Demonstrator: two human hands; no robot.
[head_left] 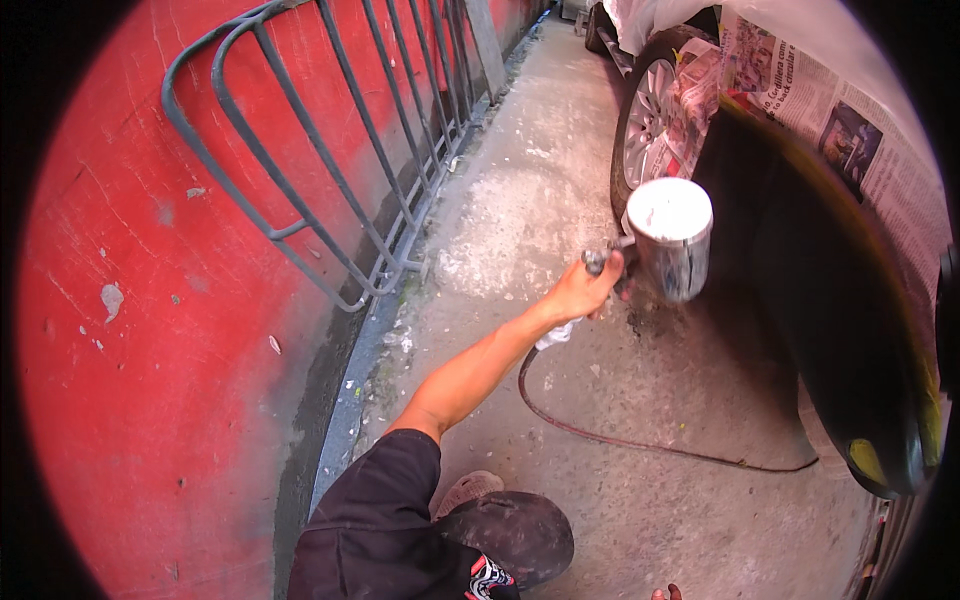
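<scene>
Spray gun sits mid-scene, held out over the concrete floor by the left hand, whose fingers are wrapped about its grip. Its cup, white-topped, stands nearly upright just right of that hand, on the near side of the wheel and left of the dark curved panel. Of the right hand only fingertips show at the near edge; whether it holds anything, I cannot tell.

The gun body looks rigid and metallic, probably top-heavy, more so if the cup is full; how full is hidden. Best hold is likely low on the grip, wrist firm, cup kept level because liquid could slosh or leak. Wet paint would make it slippery. The hose, flexible, curves near and right along the floor, and might drag at the wrist or snag.
</scene>
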